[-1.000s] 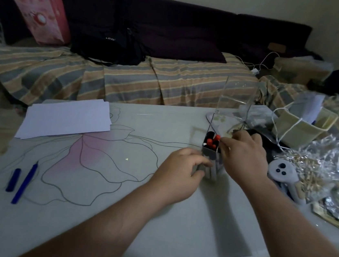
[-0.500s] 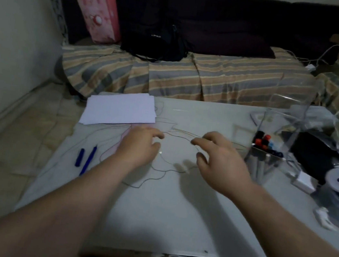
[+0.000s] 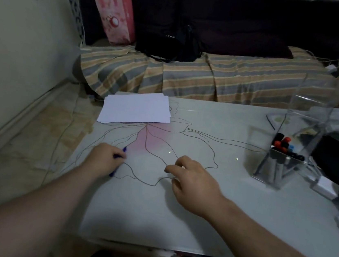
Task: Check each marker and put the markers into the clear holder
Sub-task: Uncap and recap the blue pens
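Observation:
A blue marker (image 3: 124,149) lies on the glass table (image 3: 175,214) at the left, with both of its ends poking out from under my left hand (image 3: 104,159). That hand's fingers curl down around it. Whether the marker's separate blue cap is under the hand too I cannot tell. My right hand (image 3: 192,184) hovers over the middle of the table, fingers apart and holding nothing. The clear holder (image 3: 262,171) stands at the right, well away from both hands. Several markers (image 3: 283,143) with red, black and blue caps stand in it.
White paper sheets (image 3: 136,109) lie at the table's far left. A black object (image 3: 335,161), a small white box (image 3: 326,186) and clear plastic clutter crowd the right edge. Behind the table is a striped sofa (image 3: 223,81) with a pink bag (image 3: 114,19) and a black bag (image 3: 168,40).
Both hands left the holder and swung left across the table. My left hand has come down on the blue marker, and the view has turned left with it.

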The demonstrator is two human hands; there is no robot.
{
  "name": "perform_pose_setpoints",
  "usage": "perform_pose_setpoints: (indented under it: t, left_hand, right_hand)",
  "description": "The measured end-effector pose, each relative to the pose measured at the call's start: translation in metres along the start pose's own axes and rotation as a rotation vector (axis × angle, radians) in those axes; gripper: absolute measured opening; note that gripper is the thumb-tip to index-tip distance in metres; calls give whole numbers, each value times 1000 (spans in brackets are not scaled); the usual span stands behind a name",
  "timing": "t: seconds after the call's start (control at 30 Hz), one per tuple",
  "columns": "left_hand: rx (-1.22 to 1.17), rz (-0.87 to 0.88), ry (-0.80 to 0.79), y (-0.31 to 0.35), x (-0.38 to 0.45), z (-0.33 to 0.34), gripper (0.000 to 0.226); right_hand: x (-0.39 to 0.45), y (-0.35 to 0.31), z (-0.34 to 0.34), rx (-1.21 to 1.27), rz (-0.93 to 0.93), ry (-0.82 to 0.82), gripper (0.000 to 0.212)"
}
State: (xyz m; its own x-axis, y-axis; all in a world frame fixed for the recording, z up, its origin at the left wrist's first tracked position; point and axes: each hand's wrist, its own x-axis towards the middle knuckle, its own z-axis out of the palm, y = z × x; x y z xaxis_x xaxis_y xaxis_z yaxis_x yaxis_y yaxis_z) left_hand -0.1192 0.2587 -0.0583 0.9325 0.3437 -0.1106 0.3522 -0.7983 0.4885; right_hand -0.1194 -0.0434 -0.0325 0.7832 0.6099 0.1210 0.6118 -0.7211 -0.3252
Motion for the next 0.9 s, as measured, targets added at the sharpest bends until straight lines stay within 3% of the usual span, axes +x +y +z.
perform_pose_setpoints:
  t: [0.17, 0.27, 0.4, 0.53, 0.63, 0.8, 0.9]
  left_hand:
    - [-3, 243, -181, 78, -27, 42, 20]
    - [-41, 336, -206, 115, -37, 69, 29]
    - [-188, 231, -225, 130, -36, 82, 46]
    - [-336, 189, -222, 125, -32, 75, 26]
    - [-472, 194, -219, 123, -35, 66, 27]
    - [-578, 208, -249, 121, -41, 59, 23]
    - [-579, 233, -256, 122, -41, 57, 28]
  right_hand:
    - [-5, 9, 10, -17, 88, -161, 38]
    - [-4, 16, 15, 28, 189, -235, 36]
    - [-1, 18, 19, 140, 302, -194, 13]
    - [-6, 14, 32, 114, 309, -227, 30]
    - [-5, 13, 33, 22, 303, -180, 34]
    - [-3, 37, 10, -59, 433, -207, 4]
    - [-6, 51, -7, 78, 515, -206, 12]
